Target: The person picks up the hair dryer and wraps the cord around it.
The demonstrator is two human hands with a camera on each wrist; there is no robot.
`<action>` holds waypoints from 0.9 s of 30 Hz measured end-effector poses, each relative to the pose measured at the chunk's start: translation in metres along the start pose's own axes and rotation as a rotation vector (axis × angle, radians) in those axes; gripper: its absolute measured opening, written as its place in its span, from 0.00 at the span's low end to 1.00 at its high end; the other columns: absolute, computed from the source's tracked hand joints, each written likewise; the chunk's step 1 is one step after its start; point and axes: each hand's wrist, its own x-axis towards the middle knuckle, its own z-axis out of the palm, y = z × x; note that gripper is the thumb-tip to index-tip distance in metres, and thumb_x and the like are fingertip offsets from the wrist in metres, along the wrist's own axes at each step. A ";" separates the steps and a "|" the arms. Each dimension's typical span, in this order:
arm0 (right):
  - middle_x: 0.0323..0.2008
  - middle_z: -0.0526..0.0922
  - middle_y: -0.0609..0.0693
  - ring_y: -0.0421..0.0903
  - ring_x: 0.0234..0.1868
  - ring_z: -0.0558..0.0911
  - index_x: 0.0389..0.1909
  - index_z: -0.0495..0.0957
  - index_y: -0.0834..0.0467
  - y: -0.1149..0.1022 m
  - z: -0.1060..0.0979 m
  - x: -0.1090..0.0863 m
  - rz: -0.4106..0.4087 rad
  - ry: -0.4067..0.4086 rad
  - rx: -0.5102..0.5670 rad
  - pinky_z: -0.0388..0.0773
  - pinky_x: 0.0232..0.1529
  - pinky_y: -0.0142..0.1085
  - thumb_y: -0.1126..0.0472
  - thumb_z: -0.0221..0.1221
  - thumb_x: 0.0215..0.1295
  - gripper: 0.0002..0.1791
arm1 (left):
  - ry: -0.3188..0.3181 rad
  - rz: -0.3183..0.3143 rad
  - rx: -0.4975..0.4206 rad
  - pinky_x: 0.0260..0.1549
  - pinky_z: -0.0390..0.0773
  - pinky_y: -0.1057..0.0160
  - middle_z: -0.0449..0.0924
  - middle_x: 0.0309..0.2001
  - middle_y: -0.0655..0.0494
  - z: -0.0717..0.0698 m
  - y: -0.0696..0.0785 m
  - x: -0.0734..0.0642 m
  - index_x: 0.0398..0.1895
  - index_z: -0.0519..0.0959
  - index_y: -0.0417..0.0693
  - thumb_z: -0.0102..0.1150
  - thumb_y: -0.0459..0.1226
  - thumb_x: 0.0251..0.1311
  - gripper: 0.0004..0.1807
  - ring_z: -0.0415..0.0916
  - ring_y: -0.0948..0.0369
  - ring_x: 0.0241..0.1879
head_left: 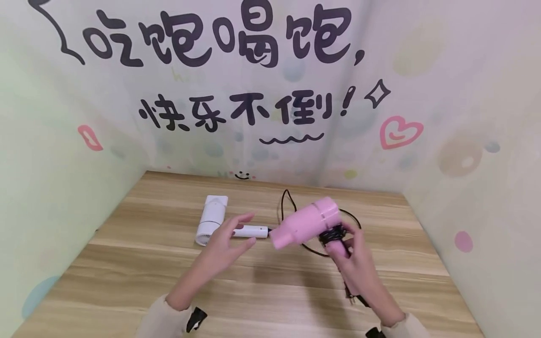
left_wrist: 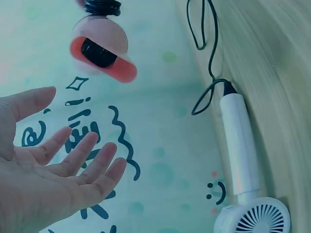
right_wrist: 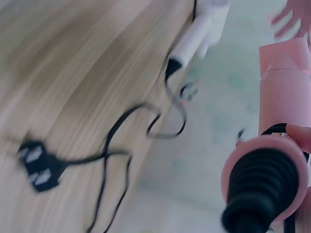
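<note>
My right hand [head_left: 358, 265] grips the handle of a pink hair dryer [head_left: 306, 221] and holds it above the table, its nozzle pointing left. A black cord [head_left: 331, 234] is wound round the top of that handle. Fingers spread, my left hand [head_left: 225, 246] hovers left of the nozzle, apart from it, with nothing in it. Behind the left hand a white hair dryer [head_left: 212, 213] lies on the table, partly hidden in the head view. The left wrist view shows its white handle [left_wrist: 239, 141] and slotted round end. In the right wrist view the pink handle's black cord sleeve [right_wrist: 267, 179] faces the camera.
A loose black cord [head_left: 351, 213] runs from the white dryer's handle across the wooden table [head_left: 139, 263]. A black plug [right_wrist: 39, 165] lies on the tabletop. Pale printed walls with dark lettering [head_left: 253, 110] enclose the back and sides.
</note>
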 end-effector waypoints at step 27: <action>0.62 0.60 0.73 0.58 0.58 0.66 0.65 0.52 0.75 0.163 -0.071 0.046 0.674 0.155 -0.003 0.70 0.55 0.37 0.63 0.55 0.62 0.36 | -0.138 0.005 0.047 0.57 0.67 0.45 0.72 0.57 0.50 0.010 -0.023 -0.008 0.56 0.71 0.47 0.57 0.39 0.59 0.21 0.67 0.49 0.59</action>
